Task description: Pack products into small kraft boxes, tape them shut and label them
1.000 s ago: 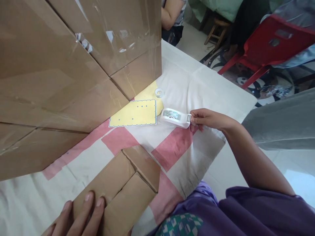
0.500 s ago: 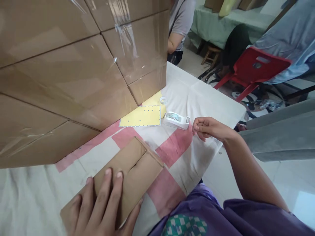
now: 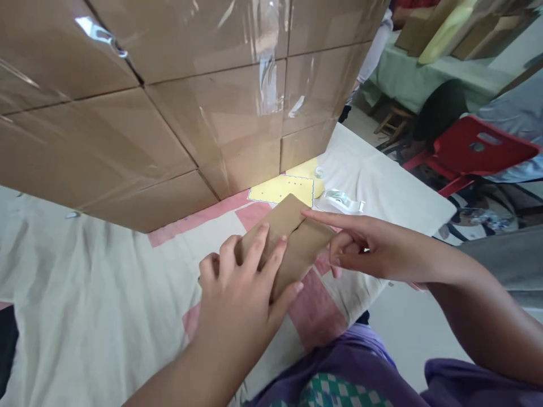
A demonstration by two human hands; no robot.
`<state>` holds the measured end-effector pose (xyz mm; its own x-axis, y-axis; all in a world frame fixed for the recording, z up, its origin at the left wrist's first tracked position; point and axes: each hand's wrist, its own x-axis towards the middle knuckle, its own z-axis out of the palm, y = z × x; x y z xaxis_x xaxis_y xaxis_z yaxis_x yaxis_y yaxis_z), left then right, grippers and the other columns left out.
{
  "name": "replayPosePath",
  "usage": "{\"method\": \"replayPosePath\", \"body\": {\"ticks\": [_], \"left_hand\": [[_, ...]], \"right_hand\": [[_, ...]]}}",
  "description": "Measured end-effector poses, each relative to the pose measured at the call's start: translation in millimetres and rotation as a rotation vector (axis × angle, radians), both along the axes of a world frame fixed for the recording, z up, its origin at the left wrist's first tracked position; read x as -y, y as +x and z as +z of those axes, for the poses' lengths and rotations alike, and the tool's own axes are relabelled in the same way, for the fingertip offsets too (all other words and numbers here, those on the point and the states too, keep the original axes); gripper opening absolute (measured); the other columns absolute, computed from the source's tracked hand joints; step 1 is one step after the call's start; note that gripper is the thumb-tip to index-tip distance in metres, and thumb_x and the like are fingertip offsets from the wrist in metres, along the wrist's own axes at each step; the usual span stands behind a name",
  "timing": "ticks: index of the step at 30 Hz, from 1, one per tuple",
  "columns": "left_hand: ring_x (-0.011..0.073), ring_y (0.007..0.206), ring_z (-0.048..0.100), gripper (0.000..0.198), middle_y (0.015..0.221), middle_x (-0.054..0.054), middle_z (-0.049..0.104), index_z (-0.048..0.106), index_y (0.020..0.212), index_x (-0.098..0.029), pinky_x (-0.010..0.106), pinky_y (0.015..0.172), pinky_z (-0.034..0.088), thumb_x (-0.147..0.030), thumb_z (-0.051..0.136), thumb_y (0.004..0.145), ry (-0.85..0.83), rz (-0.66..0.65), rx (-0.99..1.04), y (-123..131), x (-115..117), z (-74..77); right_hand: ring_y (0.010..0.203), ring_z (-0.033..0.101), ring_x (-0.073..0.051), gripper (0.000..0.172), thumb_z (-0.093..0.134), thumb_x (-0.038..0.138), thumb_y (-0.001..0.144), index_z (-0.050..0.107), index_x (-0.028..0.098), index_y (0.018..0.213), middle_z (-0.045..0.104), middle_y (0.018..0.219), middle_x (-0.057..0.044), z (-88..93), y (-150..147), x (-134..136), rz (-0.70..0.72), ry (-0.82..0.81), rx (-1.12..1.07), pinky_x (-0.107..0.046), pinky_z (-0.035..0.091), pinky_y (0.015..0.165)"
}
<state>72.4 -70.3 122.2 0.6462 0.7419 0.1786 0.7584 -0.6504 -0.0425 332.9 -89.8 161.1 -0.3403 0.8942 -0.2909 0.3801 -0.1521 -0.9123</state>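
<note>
My left hand [image 3: 246, 282] lies flat with fingers spread on a small folded brown cardboard piece [image 3: 299, 240] on the cloth. My right hand [image 3: 373, 249] reaches in from the right. Its index finger is stretched out with the tip on the cardboard's top edge, and the other fingers are curled in. Whether they hold anything is unclear. A white tape dispenser [image 3: 339, 199] sits just behind the cardboard. Beside it are a yellow sheet with a blue border [image 3: 282, 189] and a small clear tape roll [image 3: 319, 172].
Large taped cardboard boxes [image 3: 169, 113] stand stacked over the table's back and left. A white cloth with pink patches [image 3: 85, 294] covers the table; its edge runs at the right. Beyond it are a red plastic chair [image 3: 479, 150], a green-covered table [image 3: 407, 73] and another person's sleeve [image 3: 375, 42].
My right hand left the tape dispenser and came to the cardboard piece with its index finger out. My left hand slid further onto the cardboard. The view turned left.
</note>
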Motion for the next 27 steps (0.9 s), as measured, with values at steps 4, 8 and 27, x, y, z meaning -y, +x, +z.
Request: {"method": "replayPosePath", "body": {"ticks": [4,8,27], "left_hand": [[0.039,0.114,0.052,0.044,0.148,0.003,0.059,0.06,0.142,-0.037,0.052,0.076,0.045,-0.041,0.044,0.102,-0.041,-0.003,0.065,2.6,-2.3,-4.0],[0.0321,0.1,0.05,0.034,0.122,0.008,0.064,0.07,0.129,-0.041,0.047,0.076,0.048,-0.042,0.051,0.1,-0.147,-0.011,0.161,-1.2,-21.7,-2.7],[0.031,0.096,0.049,0.047,0.104,0.01,0.058,0.064,0.136,-0.034,0.044,0.074,0.05,-0.056,0.054,0.096,-0.16,0.032,0.222,-1.9,-26.7,-9.0]], "right_hand": [[0.053,0.055,-0.012,0.079,0.06,0.018,0.091,0.033,0.035,0.163,0.07,0.071,0.004,0.7,-21.5,-13.1,-0.042,-0.006,0.086,-0.022,0.038,0.044],[0.039,0.041,-0.008,0.096,0.063,0.021,0.09,0.008,0.029,0.168,0.072,0.071,0.005,-8.5,-37.5,-31.3,-0.122,-0.091,0.038,-0.02,0.032,0.034],[0.033,0.043,-0.012,0.114,0.072,0.015,0.083,-0.004,0.021,0.168,0.069,0.059,0.004,-6.2,-65.1,-71.4,-0.171,-0.3,0.127,-0.025,0.028,0.029]]}}
